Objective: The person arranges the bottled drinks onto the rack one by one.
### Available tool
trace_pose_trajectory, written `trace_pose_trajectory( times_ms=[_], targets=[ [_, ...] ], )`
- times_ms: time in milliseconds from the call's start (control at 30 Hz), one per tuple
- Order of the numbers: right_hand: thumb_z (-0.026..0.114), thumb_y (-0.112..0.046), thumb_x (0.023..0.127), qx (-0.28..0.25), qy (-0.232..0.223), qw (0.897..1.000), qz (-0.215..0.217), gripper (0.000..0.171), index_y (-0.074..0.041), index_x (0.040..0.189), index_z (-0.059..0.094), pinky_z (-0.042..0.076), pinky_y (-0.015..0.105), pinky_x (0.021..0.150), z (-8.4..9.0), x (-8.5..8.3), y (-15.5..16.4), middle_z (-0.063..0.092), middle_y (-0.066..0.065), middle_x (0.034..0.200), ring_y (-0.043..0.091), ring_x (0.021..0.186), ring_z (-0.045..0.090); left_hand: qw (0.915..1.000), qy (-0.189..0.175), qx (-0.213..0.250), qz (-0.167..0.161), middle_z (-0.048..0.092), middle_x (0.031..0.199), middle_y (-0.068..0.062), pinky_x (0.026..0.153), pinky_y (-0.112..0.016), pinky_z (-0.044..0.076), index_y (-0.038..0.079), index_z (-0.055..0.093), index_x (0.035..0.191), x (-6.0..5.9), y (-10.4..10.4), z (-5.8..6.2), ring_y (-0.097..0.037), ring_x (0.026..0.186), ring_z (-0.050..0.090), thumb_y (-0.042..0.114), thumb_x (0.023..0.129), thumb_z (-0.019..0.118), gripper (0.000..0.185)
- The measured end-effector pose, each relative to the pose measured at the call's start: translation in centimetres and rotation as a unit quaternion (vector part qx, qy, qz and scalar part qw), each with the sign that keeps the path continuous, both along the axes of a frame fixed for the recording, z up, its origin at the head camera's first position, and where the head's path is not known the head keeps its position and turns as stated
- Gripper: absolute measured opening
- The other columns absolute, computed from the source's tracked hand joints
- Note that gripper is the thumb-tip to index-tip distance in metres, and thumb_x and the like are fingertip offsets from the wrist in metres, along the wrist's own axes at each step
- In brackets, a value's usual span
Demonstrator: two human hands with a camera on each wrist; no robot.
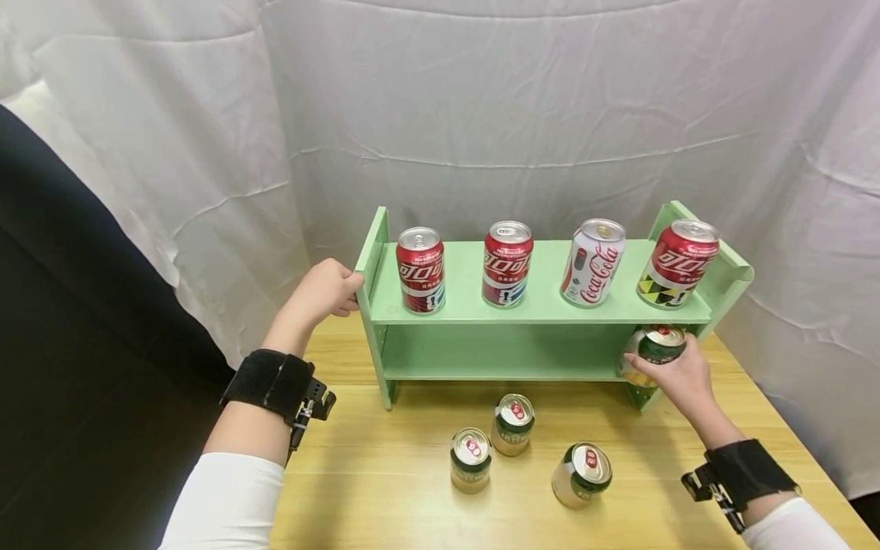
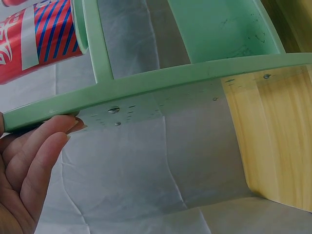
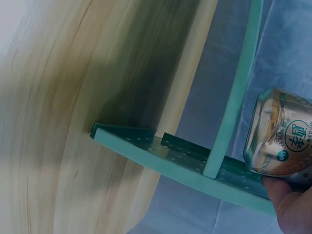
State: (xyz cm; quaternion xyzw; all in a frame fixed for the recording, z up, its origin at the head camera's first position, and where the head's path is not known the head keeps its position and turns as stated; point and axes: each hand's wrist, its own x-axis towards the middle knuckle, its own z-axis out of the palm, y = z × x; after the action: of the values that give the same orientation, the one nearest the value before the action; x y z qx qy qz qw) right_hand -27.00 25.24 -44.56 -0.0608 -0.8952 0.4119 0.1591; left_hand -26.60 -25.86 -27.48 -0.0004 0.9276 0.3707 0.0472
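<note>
A green two-tier shelf (image 1: 474, 351) stands on the table. My left hand (image 1: 325, 290) grips the edge of its left side panel; in the left wrist view the fingers (image 2: 41, 151) lie against the panel's outer face. At the right end of the lower tier, my right hand (image 1: 684, 374) holds a gold and green can (image 1: 661, 345). The right wrist view shows this can (image 3: 285, 134) beside the side panel, with only part of the hand (image 3: 295, 209) in sight. Whether the can's base touches the lower board cannot be told.
On the upper tier stand red cola cans (image 1: 421, 271), (image 1: 507, 263), (image 1: 677, 263) and a white Coca-Cola can (image 1: 593, 263). Three gold and green cans (image 1: 470, 460), (image 1: 512, 425), (image 1: 580, 475) stand on the wooden table (image 1: 371, 489) before the shelf. A pale curtain (image 1: 516, 99) hangs behind.
</note>
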Motion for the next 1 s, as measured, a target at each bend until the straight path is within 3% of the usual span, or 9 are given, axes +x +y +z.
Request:
trace_pose_trajectory(
  times_ms=[233, 400, 700, 933, 1000],
  targets=[
    [0.079, -0.031, 0.074, -0.009, -0.015, 1.000, 0.015, 0.089, 0.011, 0.134, 0.028, 0.047, 0.054, 0.084, -0.5, -0.7, -0.1, 0.046, 0.035, 0.120, 0.047, 0.107, 0.049, 1.0000, -0.001, 0.001, 0.002, 0.069, 0.093, -0.027, 0.072, -0.035, 0.059, 0.004, 0.048, 0.061, 0.0, 0.0, 0.0, -0.021, 0.073, 0.068, 0.014, 0.089, 0.039, 0.031],
    [0.078, -0.033, 0.074, -0.010, -0.017, 1.000, 0.013, 0.093, 0.009, 0.137, 0.025, 0.046, 0.051, 0.083, -0.6, -1.2, 0.0, 0.045, 0.036, 0.120, 0.046, 0.106, 0.049, 1.0000, -0.006, 0.008, 0.001, 0.068, 0.097, -0.028, 0.073, -0.035, 0.059, 0.002, 0.053, 0.065, -0.1, 0.0, -0.1, -0.025, 0.077, 0.070, 0.015, 0.090, 0.039, 0.031],
    [0.076, -0.029, 0.077, -0.025, -0.019, 0.997, 0.063, 0.093, 0.005, 0.142, 0.019, 0.042, 0.048, 0.089, -0.3, -2.3, 0.4, 0.042, 0.033, 0.127, 0.042, 0.113, 0.045, 1.0000, -0.004, -0.002, -0.008, 0.068, 0.094, -0.028, 0.072, -0.035, 0.059, 0.006, 0.047, 0.061, -0.1, 0.0, 0.4, -0.024, 0.076, 0.069, 0.013, 0.089, 0.040, 0.030],
    [0.074, -0.031, 0.080, -0.088, -0.046, 0.994, 0.046, 0.093, 0.003, 0.144, 0.015, 0.043, 0.033, 0.086, -0.8, -2.7, -0.1, 0.037, 0.027, 0.133, 0.034, 0.114, 0.043, 0.9999, -0.009, -0.001, -0.013, 0.068, 0.093, -0.026, 0.071, -0.035, 0.059, -0.001, 0.054, 0.068, -0.1, -0.1, 0.2, -0.023, 0.077, 0.069, 0.013, 0.090, 0.040, 0.029],
    [0.073, -0.030, 0.080, -0.104, -0.049, 0.993, 0.037, 0.094, 0.001, 0.145, 0.013, 0.043, 0.034, 0.089, -0.9, -2.7, -0.2, 0.035, 0.024, 0.136, 0.031, 0.116, 0.041, 0.9998, -0.010, 0.002, -0.017, 0.068, 0.094, -0.027, 0.071, -0.035, 0.059, -0.001, 0.055, 0.069, -0.2, 0.0, 0.2, -0.024, 0.077, 0.069, 0.013, 0.090, 0.040, 0.029]
  ],
)
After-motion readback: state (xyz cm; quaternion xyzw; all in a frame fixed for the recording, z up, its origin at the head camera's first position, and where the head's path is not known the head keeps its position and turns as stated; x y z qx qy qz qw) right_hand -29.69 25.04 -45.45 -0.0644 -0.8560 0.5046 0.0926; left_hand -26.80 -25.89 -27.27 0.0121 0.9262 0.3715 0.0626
